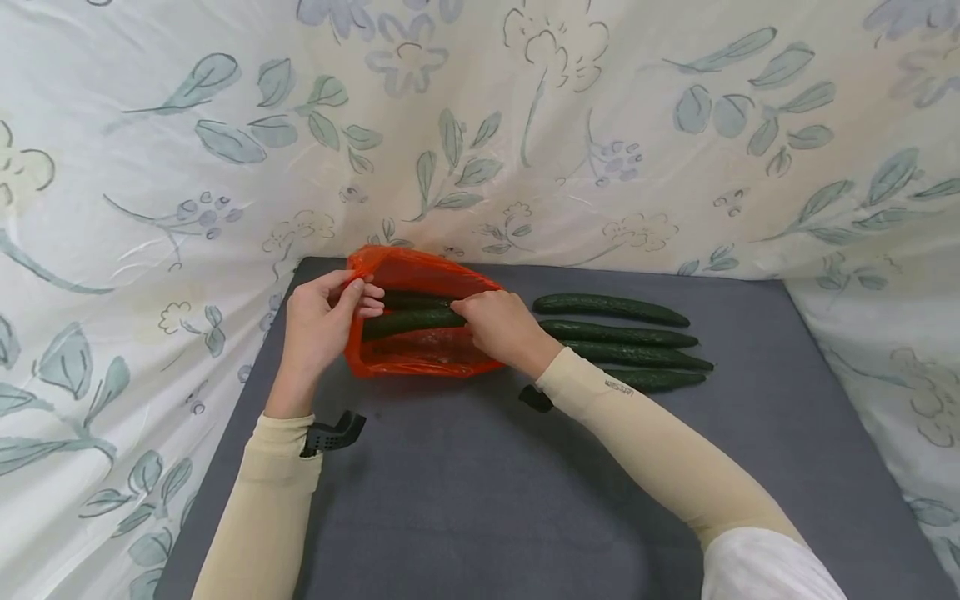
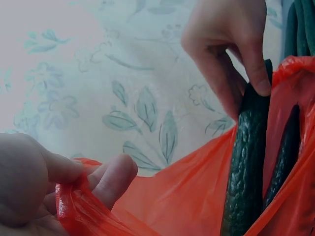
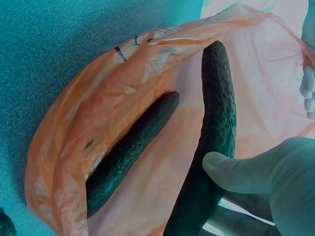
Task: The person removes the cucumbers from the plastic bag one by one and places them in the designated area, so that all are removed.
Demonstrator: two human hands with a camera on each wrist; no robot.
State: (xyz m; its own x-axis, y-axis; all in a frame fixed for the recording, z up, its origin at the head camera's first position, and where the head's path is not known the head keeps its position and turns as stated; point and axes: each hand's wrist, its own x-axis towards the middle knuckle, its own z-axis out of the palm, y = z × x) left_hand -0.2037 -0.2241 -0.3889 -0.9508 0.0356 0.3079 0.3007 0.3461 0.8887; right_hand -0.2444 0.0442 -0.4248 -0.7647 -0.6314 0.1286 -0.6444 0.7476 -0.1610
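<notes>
An orange-red plastic bag [image 1: 427, 367] lies on its side on the table with its mouth spread towards the left. My left hand [image 1: 318, 325] pinches the bag's rim between thumb and fingers. Inside the mouth, my right hand [image 1: 506, 329] grips a dark green cucumber [image 3: 219, 108], thumb on one side and fingers on the other. A second cucumber [image 3: 133, 147] lies in the bag beside it, apart from the hand. The far ends of the held cucumber's fingers are partly hidden behind it in the right wrist view.
Several cucumbers [image 1: 611, 308] lie side by side on the grey tabletop [image 1: 450, 483], right of the bag and partly behind my right forearm. A floral cloth [image 1: 480, 125] hangs behind the table and along its sides.
</notes>
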